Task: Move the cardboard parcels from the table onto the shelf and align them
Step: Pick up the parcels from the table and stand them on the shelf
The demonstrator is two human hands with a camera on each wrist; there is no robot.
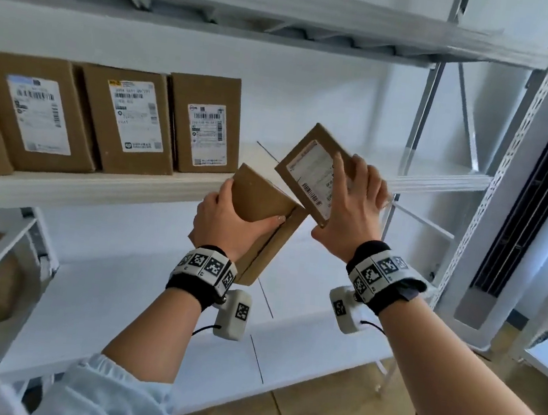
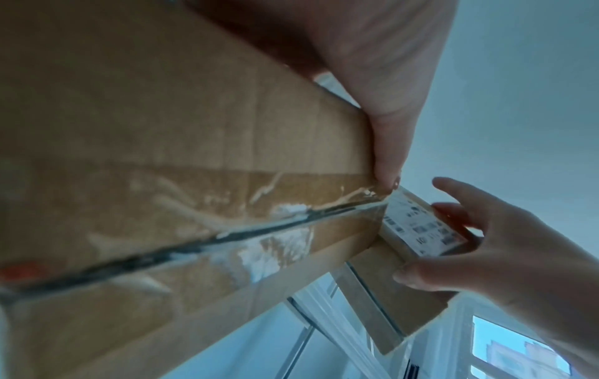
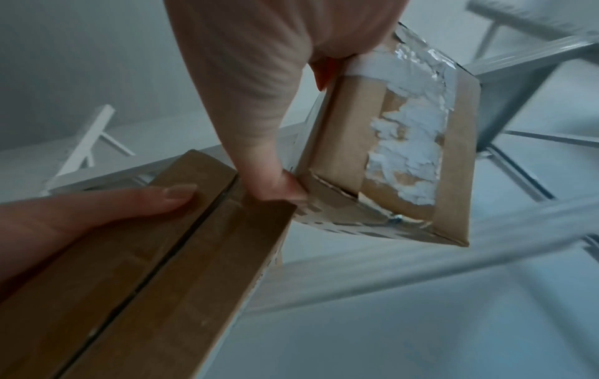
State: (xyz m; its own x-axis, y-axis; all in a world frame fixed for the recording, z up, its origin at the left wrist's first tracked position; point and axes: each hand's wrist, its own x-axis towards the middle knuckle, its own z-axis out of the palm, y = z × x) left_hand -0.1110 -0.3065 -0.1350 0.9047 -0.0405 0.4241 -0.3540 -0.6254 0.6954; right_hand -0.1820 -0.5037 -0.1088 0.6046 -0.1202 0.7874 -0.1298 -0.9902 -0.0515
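Note:
My left hand (image 1: 226,222) grips a plain cardboard parcel (image 1: 266,206) with a taped seam, tilted in front of the middle shelf (image 1: 96,185). In the left wrist view the same parcel (image 2: 162,153) fills the frame under my thumb (image 2: 385,153). My right hand (image 1: 352,203) holds a smaller labelled parcel (image 1: 312,163), tilted, its lower corner close to the left parcel. In the right wrist view this small parcel (image 3: 405,153) shows torn white tape, pinched by my thumb (image 3: 272,179). Several labelled parcels (image 1: 128,120) stand upright in a row on the shelf's left part.
The shelf's right half (image 1: 425,170) is bare white board. An upper shelf (image 1: 254,15) hangs overhead. A lower shelf (image 1: 115,308) lies below my wrists. A perforated white upright (image 1: 513,160) and a tall white unit with a dark grille (image 1: 533,218) stand to the right.

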